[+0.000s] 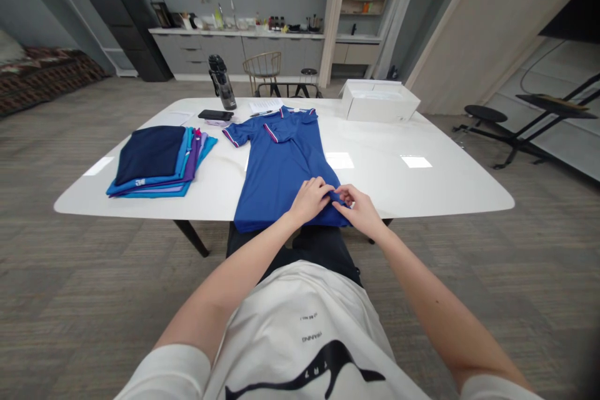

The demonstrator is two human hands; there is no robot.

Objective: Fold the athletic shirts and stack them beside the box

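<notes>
A blue polo shirt (285, 169) with red-and-white trim on its collar and sleeves lies on the white table, collar at the far side. Its right side is folded inward, so both sleeves point left. The hem hangs slightly over the near edge. My left hand (312, 199) is closed on the cloth near the lower right corner of the shirt. Right beside it, my right hand (359, 206) pinches the same edge between thumb and fingers. A small bunch of blue fabric shows between the two hands.
Left on the white table (450, 184) sits a stack of folded clothes (152, 159), navy on top. Behind it are a black phone (215, 115), a dark bottle (222, 82) and papers (266, 105) with a pen. A white box (379, 101) stands at the back right.
</notes>
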